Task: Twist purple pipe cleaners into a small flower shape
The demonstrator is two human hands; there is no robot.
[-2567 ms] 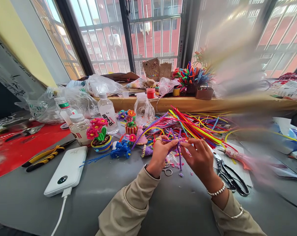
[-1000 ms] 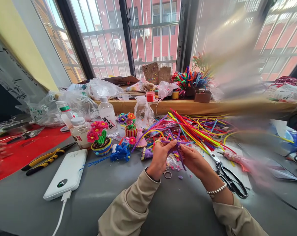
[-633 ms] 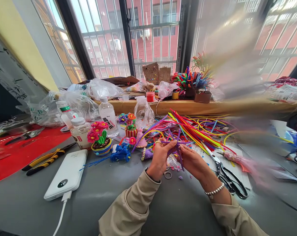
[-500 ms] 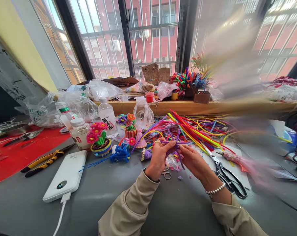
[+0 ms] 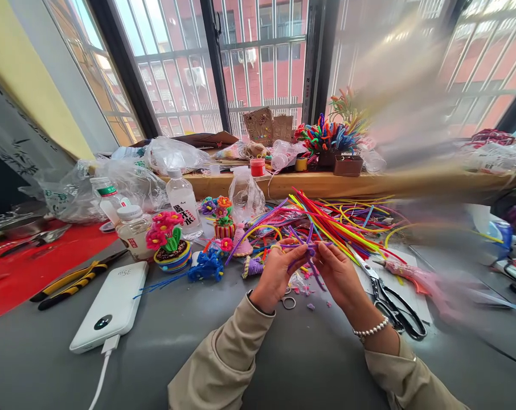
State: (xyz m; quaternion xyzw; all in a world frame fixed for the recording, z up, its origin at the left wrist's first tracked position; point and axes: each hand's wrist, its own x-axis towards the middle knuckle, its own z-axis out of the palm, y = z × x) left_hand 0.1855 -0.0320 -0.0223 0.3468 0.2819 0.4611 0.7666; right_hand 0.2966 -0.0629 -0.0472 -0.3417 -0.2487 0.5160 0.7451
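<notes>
Purple pipe cleaners point(image 5: 316, 273), crossed at a middle point with their ends sticking out, are held up between my two hands over the grey table. My left hand point(image 5: 278, 275) pinches them from the left with thumb and fingers. On the other side my right hand point(image 5: 340, 278) grips them near the crossing with its fingertips. Behind the hands lies a heap of loose pipe cleaners point(image 5: 330, 222) in red, yellow, purple and other colours. Below the hands are a small scissors handle point(image 5: 289, 302) and tiny pink and purple bits.
Large black-handled scissors point(image 5: 397, 307) lie on white paper at right, beside a pink glue gun point(image 5: 405, 273). At left are a white power bank point(image 5: 110, 307), yellow-black pliers point(image 5: 72, 282), a pink flower pot point(image 5: 172, 257), blue pipe-cleaner flowers point(image 5: 207, 266) and bottles point(image 5: 183, 202). A blur covers the upper right.
My right hand's fingers have shifted on the purple pipe cleaners, now more upright near the crossing. The whole view has moved slightly; the left hand keeps its pinch.
</notes>
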